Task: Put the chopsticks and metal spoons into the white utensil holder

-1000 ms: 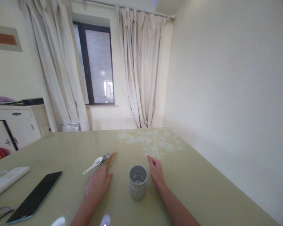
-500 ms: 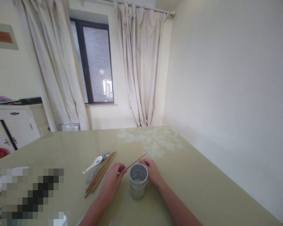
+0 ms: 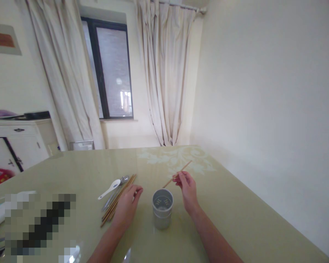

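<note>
My right hand [image 3: 188, 188] is closed on a single wooden chopstick [image 3: 186, 165], pinching it around its middle. The chopstick slants up to the right, its lower end just behind the rim of a grey cylindrical holder [image 3: 162, 217]. That holder stands upright on the table and has small drain holes in its bottom. To its left, my left hand [image 3: 127, 204] holds nothing, with its fingers loosely curled and the thumb a little apart. Beside and partly under that hand lies a bundle of wooden chopsticks [image 3: 112, 208]. A white spoon [image 3: 109, 189] and metal spoons [image 3: 123, 180] lie along the bundle.
The table [image 3: 235, 219] has a pale greenish top with a white leaf pattern at the far end. A white wall [image 3: 268, 91] runs along its right side. A blurred-out dark object [image 3: 44, 223] lies at the left. A white cabinet [image 3: 30, 142] stands beyond the table.
The chopstick has passed from my left hand to my right, which has moved up and right with it. My left hand has drawn back left, toward the bundle.
</note>
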